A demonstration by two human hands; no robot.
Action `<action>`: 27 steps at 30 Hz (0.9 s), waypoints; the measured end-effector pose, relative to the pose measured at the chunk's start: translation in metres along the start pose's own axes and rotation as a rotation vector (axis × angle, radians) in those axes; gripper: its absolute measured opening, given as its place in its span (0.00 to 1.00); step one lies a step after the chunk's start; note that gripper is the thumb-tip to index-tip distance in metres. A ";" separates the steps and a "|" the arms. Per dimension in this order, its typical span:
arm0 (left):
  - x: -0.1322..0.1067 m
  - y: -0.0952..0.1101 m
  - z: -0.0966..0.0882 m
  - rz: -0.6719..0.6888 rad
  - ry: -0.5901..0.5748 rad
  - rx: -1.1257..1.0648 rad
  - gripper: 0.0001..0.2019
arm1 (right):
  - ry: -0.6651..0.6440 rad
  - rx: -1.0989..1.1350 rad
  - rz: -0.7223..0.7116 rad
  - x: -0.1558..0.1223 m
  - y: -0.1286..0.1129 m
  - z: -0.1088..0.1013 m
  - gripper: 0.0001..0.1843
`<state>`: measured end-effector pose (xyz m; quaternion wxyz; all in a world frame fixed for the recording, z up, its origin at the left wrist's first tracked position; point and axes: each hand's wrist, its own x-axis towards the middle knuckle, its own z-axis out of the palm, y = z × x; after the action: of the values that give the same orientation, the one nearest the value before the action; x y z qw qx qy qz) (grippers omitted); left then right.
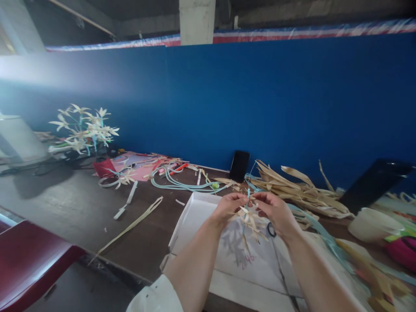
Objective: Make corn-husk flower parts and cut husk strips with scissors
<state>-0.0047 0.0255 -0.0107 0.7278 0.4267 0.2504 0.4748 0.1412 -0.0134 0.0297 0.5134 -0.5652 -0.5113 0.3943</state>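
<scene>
Both hands meet above a white tray (191,216). My left hand (229,206) and my right hand (276,212) are pinched on a small straw flower (250,221) with pale leaf petals and a light blue stem. The fingers of both hands close round its upper part, and the petals hang below them. A pile of dried leaf strips (292,186) lies just behind my right hand.
A bunch of finished straw flowers (86,125) stands at the far left. Light blue cords (182,182), loose strips, a dark phone (239,165) against the blue wall, a white bowl (370,223) and a red chair (29,255) surround the work spot.
</scene>
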 end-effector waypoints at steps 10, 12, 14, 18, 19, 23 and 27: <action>-0.002 0.002 0.003 0.001 0.008 0.045 0.19 | -0.128 0.215 0.025 -0.007 0.005 -0.004 0.15; -0.003 0.003 0.004 -0.002 0.014 0.053 0.20 | -0.142 0.260 0.027 -0.008 0.005 -0.004 0.14; -0.005 0.005 0.005 -0.009 0.025 0.067 0.21 | -0.130 0.282 0.031 -0.009 0.005 -0.004 0.14; -0.009 0.007 0.007 -0.004 0.002 0.074 0.21 | -0.114 0.312 0.050 -0.007 0.007 -0.004 0.15; -0.010 0.007 0.008 0.001 -0.013 0.073 0.21 | -0.125 0.331 0.061 -0.007 0.008 -0.004 0.15; -0.013 0.005 0.011 0.004 -0.056 0.083 0.20 | -0.199 0.407 0.129 -0.007 0.011 -0.007 0.18; -0.013 0.005 0.012 0.020 -0.060 0.104 0.19 | -0.268 0.421 0.185 -0.007 0.011 -0.010 0.19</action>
<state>-0.0035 0.0098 -0.0006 0.7070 0.4805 0.2485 0.4555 0.1515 -0.0215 0.0201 0.5092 -0.4331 -0.4274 0.6086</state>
